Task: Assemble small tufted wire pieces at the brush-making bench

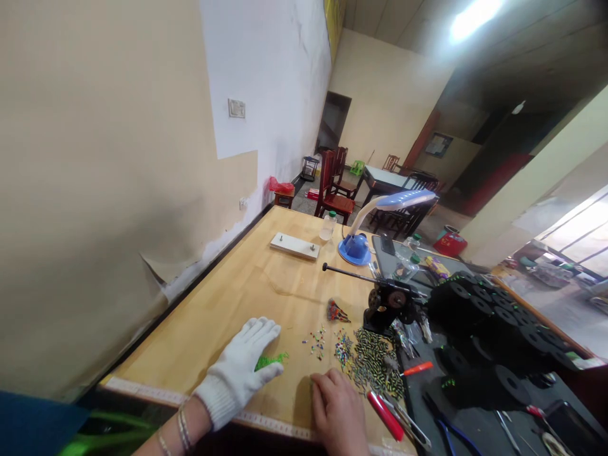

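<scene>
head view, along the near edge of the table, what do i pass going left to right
gloved left hand → bare right hand → red-handled tool → pile of black reels

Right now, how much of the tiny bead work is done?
It looks partly done. Some bits already lie in separate heaps: green bits, a striped pile and a small colourful heap. In hand: the gloved left hand rests on the green bits, and the right hand touches the table beside the striped pile. Left: loose coloured bits scattered between them.
</scene>
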The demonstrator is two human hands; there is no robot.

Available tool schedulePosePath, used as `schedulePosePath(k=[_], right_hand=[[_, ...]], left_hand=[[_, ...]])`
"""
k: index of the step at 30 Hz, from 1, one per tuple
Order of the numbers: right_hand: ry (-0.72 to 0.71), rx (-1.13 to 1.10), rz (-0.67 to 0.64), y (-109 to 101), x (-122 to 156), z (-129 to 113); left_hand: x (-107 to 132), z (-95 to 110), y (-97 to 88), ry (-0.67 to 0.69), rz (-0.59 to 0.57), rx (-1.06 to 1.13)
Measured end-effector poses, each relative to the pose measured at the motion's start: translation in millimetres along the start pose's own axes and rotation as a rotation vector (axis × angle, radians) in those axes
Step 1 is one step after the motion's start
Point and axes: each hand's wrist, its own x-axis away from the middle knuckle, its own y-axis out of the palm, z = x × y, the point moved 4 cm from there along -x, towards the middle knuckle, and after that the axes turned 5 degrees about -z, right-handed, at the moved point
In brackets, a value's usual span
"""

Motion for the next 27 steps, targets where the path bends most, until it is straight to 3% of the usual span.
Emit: schedulePosePath(k=[5,10,15,22,27], right_hand=[[0.033,0.087,0.119,-5.5,-17.5,8.4],[0.014,0.219,0.038,-3.3,-24.6,10.0],[0.078,0.258,0.081,-8.3,-21.9,17.0],[-0.013,0.228,-0.001,-3.2,-29.4,3.9],[0.062,0.282,0.012,-5.5,-35.1,10.7]], left_hand=[[0.1,0.3,-0.8,0.015,0.012,-0.016],[0.1,0.9,-3.2,0.016,0.022,-0.006],[-0.5,2.3,-5.7,0.022,0.042,0.018],[-1.4,3.1,-7.4,0.015,0.033,0.006],[-1.7,2.9,-6.7,0.020,0.016,-0.008]])
